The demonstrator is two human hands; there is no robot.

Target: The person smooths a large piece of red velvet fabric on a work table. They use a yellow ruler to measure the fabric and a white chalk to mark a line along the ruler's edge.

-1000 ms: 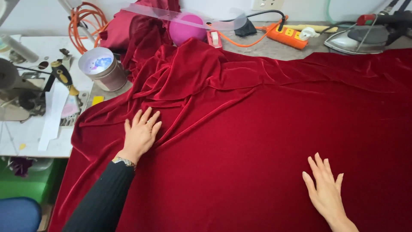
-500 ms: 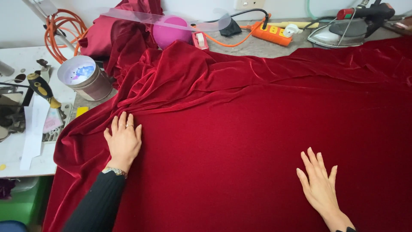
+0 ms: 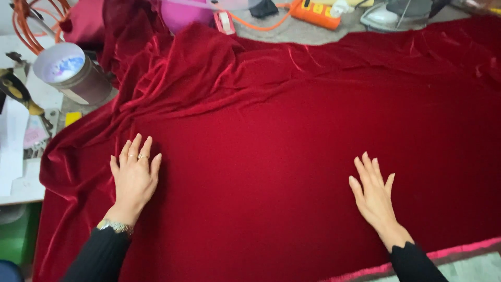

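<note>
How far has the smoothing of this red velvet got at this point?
Done: the wide stretch of red velvet between the hands lies flat. In hand: left hand and right hand both press palm-down on it, fingers spread. Left: folds bunch at the upper left near the round tin, and the left edge hangs rumpled off the table.

Two bare hands, black long sleeves

The left hand (image 3: 134,176) wore a ring on one finger and a metal watch band (image 3: 115,226) at the wrist, just above a black ribbed sleeve (image 3: 96,258). The right hand (image 3: 374,194) carried no jewellery; its sleeve (image 3: 415,263) was the same black knit.
</note>
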